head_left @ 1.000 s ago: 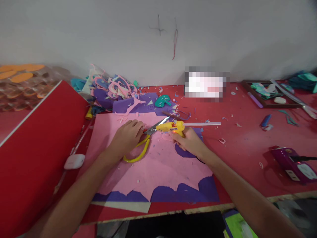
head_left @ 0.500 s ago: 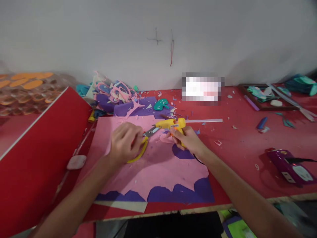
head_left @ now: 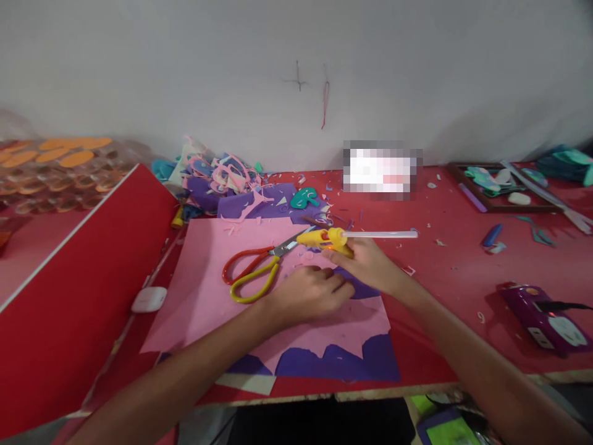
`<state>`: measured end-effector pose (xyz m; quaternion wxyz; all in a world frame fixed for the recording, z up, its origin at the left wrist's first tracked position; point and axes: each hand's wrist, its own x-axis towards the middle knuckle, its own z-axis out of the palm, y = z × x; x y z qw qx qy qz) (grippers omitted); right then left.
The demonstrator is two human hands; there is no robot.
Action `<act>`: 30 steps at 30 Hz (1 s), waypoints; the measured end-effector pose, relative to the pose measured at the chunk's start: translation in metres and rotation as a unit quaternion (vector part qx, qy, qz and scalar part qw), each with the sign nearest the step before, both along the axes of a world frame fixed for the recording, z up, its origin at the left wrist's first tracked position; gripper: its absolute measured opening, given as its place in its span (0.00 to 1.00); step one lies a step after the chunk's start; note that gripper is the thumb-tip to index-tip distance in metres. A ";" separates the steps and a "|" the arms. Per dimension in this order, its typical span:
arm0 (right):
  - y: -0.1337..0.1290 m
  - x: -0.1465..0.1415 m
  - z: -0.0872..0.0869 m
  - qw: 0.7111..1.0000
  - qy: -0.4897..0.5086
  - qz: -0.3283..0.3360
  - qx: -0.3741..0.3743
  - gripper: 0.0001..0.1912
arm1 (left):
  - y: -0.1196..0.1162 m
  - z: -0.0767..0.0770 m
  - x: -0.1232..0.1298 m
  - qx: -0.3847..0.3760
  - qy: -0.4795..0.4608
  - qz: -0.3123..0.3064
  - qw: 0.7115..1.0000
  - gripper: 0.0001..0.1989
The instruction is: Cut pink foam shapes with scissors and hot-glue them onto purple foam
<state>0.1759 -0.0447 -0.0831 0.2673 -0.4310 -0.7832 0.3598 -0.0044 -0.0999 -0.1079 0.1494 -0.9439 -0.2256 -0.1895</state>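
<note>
My right hand (head_left: 370, 262) is wrapped round the handle of a yellow glue gun (head_left: 319, 238), whose nozzle points left; a clear glue stick (head_left: 384, 235) sticks out of its back. Below the gun, my left hand (head_left: 317, 292) hovers over pink felt (head_left: 208, 278) with its fingers curled; what they hold, if anything, is hidden. Scissors with one red and one yellow handle (head_left: 252, 296) lie on the felt, left of the gun. Purple felt (head_left: 324, 364) shows under the jagged edge of the pink sheet.
Felt scraps (head_left: 222, 176) are heaped at the back left. A red board (head_left: 92, 296) slants along the left. A white box (head_left: 149, 299) lies beside it. On the right are a purple power block (head_left: 540, 318), a blue marker (head_left: 492, 235) and a framed tray (head_left: 491, 204).
My left hand has moved right, from beside the scissors to below the glue gun, uncovering the scissors' handles. The gun has turned slightly, its glue stick now in plain view.
</note>
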 end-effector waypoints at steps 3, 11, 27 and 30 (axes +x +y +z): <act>0.005 0.023 -0.008 0.999 0.003 -0.050 0.002 0.22 | 0.006 -0.003 -0.009 -0.001 -0.025 0.112 0.993 0.06; 0.019 0.067 -0.031 0.986 0.084 -0.098 -0.104 0.22 | 0.007 -0.004 -0.035 -0.088 -0.022 0.293 0.952 0.11; 0.013 0.070 -0.016 0.985 0.117 -0.051 -0.117 0.29 | 0.017 -0.003 -0.046 -0.044 -0.030 0.249 0.967 0.08; 0.012 0.072 -0.014 0.984 0.127 -0.055 -0.111 0.27 | 0.021 0.005 -0.052 -0.014 -0.114 0.296 0.948 0.09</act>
